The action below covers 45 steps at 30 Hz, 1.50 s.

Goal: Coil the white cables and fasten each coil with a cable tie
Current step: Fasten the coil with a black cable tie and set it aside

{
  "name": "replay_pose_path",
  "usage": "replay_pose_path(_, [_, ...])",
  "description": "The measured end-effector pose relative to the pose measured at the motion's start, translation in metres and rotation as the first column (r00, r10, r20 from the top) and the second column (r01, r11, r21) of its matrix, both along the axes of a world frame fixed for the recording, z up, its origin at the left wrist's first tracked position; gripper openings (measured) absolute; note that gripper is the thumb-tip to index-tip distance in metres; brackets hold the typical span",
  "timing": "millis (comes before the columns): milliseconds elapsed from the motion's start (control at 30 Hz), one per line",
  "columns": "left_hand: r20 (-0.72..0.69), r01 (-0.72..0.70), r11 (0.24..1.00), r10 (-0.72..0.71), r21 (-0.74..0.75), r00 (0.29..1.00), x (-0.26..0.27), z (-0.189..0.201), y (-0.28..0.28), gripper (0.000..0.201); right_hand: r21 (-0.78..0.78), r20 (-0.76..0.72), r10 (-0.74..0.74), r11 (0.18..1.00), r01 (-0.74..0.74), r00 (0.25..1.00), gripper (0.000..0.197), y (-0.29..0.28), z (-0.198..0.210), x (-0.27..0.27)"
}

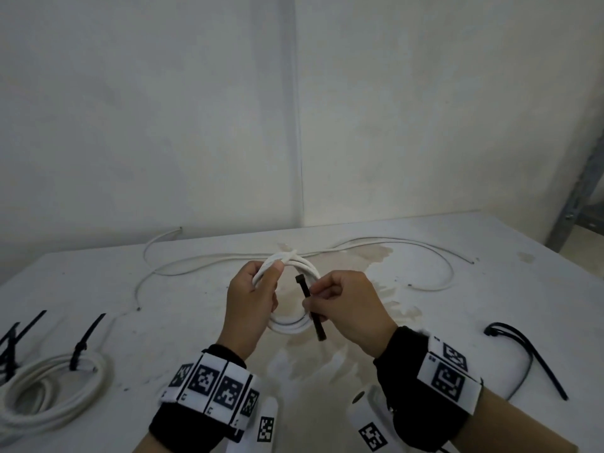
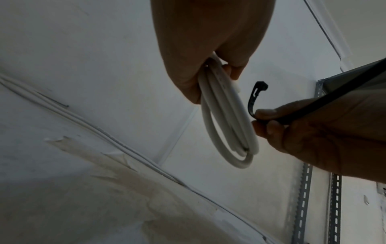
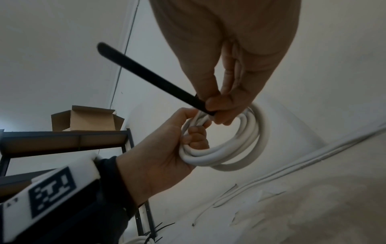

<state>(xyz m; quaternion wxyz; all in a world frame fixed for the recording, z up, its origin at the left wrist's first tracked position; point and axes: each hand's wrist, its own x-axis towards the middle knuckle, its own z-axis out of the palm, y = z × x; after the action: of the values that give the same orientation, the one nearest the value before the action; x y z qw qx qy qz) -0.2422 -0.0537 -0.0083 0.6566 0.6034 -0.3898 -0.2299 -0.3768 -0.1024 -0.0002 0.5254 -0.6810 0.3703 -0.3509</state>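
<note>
The left hand is curling its fingers through the white cable coil and pinching the turns together at the top with the thumb, holding the coil upright above the table so the loops are staying bunched and the hole is facing the other hand. The right hand is gripping a black cable tie between thumb and curled fingers near its middle, head end pointing up beside the coil's right side, tail angling back toward the person; this is likely leaving the head free to be brought around the bundle. The tie is sitting just beside the turns, not yet wrapped around them. Open air is surrounding the coil on all sides, giving room to swing the strap through. Uncoiled white cables are trailing along the far side of the table near the wall, well apart from the hands. A finished coil with a tie is lying at the near-left edge, and spare ties are lying at the right
</note>
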Motion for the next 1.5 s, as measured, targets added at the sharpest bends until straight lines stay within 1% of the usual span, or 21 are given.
replay_pose_path(133, [0.012,-0.002,1.000,0.002,-0.006,1.000,0.001,0.000,0.002,0.021,0.040,-0.018,0.018,0.999,-0.018,1.000,0.017,0.003,-0.001,0.002])
replay_pose_path(233, [0.025,0.000,1.000,0.001,-0.014,1.000,0.000,0.001,0.001,0.020,0.059,-0.002,0.012,0.998,-0.012,1.000,0.008,0.004,0.000,0.002])
replay_pose_path(300, [0.049,0.008,1.000,-0.007,-0.025,0.999,-0.002,0.001,0.001,0.017,0.073,-0.004,-0.002,0.997,0.002,1.000,0.009,0.005,0.001,0.003])
replay_pose_path(367, [0.088,0.030,0.999,-0.026,-0.045,0.996,-0.006,0.001,0.001,0.015,0.093,0.004,-0.031,0.995,0.031,1.000,0.015,0.005,0.002,0.004])
replay_pose_path(467, [0.131,0.053,0.996,-0.043,-0.076,0.990,-0.011,0.002,0.003,0.014,0.091,0.033,-0.084,0.993,0.081,0.996,0.031,0.006,0.003,0.005])
replay_pose_path(600, [0.171,0.092,0.994,-0.080,-0.062,0.982,-0.015,0.003,0.004,0.011,0.074,0.093,-0.132,0.989,0.125,0.987,0.038,0.008,0.005,0.008])
replay_pose_path(667, [0.159,0.096,0.994,-0.087,-0.045,0.983,-0.017,0.003,0.004,0.009,0.059,0.125,-0.154,0.987,0.148,0.980,0.040,0.009,0.005,0.009])
replay_pose_path(767, [0.131,0.101,0.995,-0.099,-0.006,0.986,-0.020,0.005,0.005,0.015,0.055,0.194,-0.186,0.982,0.179,0.963,0.044,0.009,0.007,0.007])
replay_pose_path(833, [0.113,0.116,0.993,-0.118,0.023,0.987,-0.021,0.007,0.005,0.016,0.041,0.246,-0.182,0.983,0.177,0.952,0.046,0.008,0.009,0.005])
replay_pose_path(867, [0.099,0.127,0.991,-0.129,0.032,0.987,-0.021,0.007,0.005,0.021,0.029,0.262,-0.166,0.986,0.164,0.951,0.045,0.009,0.009,0.004])
replay_pose_path(933, [0.050,0.157,0.987,-0.159,0.038,0.986,-0.023,0.007,0.005,0.025,0.030,0.287,-0.132,0.991,0.129,0.949,0.040,0.010,0.008,0.002])
replay_pose_path(1033, [-0.018,0.169,0.985,-0.168,0.043,0.986,-0.023,0.007,0.006,0.021,0.074,0.315,-0.091,0.995,0.071,0.945,0.025,0.012,0.002,-0.001])
replay_pose_path(1067, [-0.039,0.166,0.985,-0.164,0.042,0.986,-0.023,0.006,0.005,0.020,0.061,0.296,-0.060,0.997,0.044,0.953,0.020,0.012,0.001,-0.002])
replay_pose_path(1100, [-0.064,0.167,0.985,-0.164,0.040,0.984,-0.022,0.006,0.004,0.020,0.031,0.269,-0.017,0.999,0.009,0.963,0.021,0.012,0.001,-0.004])
replay_pose_path(1167, [-0.129,0.178,0.984,-0.172,0.031,0.977,-0.021,0.006,0.003,0.022,-0.049,0.203,0.086,0.996,-0.078,0.975,0.035,0.013,0.002,-0.007])
replay_pose_path(1200, [-0.159,0.182,0.983,-0.176,0.021,0.971,-0.021,0.007,0.002,0.022,-0.094,0.177,0.132,0.989,-0.117,0.975,0.039,0.014,0.004,-0.009])
replay_pose_path(1300, [-0.178,0.185,0.983,-0.184,-0.008,0.967,-0.020,0.008,0.003,0.021,-0.234,0.156,0.256,0.948,-0.216,0.954,0.036,0.019,0.012,-0.016])
replay_pose_path(1367, [-0.172,0.192,0.981,-0.194,-0.028,0.966,-0.021,0.009,0.005,0.019,-0.301,0.151,0.277,0.927,-0.223,0.949,0.036,0.019,0.011,-0.016])
replay_pose_path(1433, [-0.167,0.209,0.977,-0.212,-0.034,0.963,-0.022,0.009,0.004,0.021,-0.339,0.177,0.240,0.925,-0.170,0.955,0.033,0.018,0.006,-0.014])
replay_pose_path(1500, [-0.168,0.213,0.977,-0.215,-0.027,0.962,-0.024,0.009,0.005,0.024,-0.366,0.231,0.207,0.924,-0.112,0.951,0.024,0.017,0.001,-0.012])
